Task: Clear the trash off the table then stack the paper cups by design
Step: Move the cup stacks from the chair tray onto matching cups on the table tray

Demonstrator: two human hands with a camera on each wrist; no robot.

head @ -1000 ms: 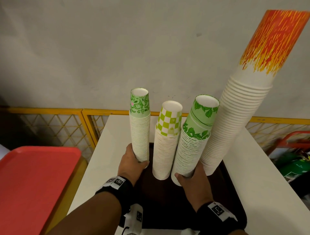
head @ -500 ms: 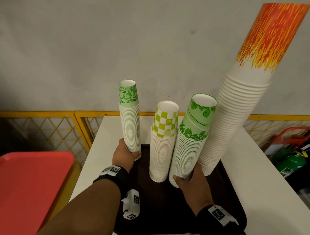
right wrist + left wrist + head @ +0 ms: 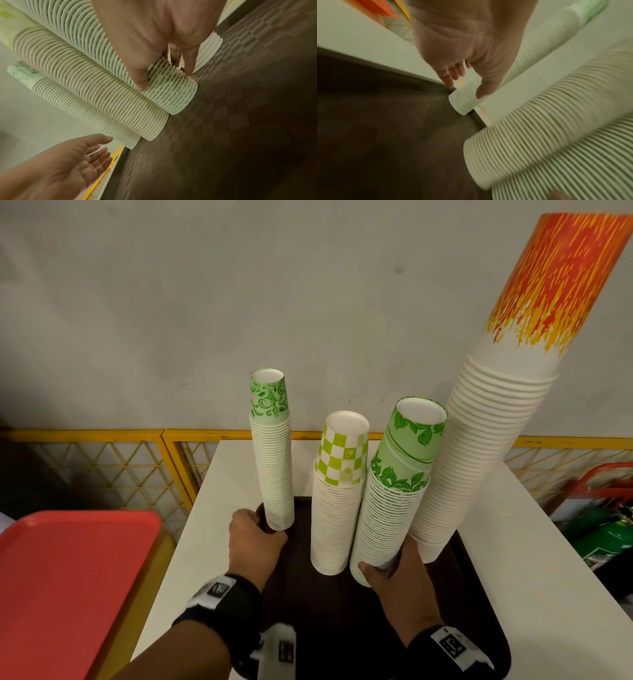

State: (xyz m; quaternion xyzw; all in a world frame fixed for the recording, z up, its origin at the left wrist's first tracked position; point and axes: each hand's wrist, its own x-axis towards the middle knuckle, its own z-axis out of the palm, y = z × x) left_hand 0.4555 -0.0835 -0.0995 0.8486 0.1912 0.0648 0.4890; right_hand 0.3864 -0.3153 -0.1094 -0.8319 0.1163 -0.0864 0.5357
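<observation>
While four cup stacks stand on the dark tray, L hand sits w/ loose, released fingers beside the swirl-print stack; R hand grasps the leaf-print stack base.

Four stacks of paper cups stand here. There are two trays: one dark tray, one red tray. Two hands show.

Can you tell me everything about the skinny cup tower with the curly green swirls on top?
The swirl-pattern stack is a slim column of nested upside-down paper cups, white ribbed rims below a green swirly top cup. It stands upright at the dark tray's far left corner. The left hand is by its base; the thumb touches it.
</observation>
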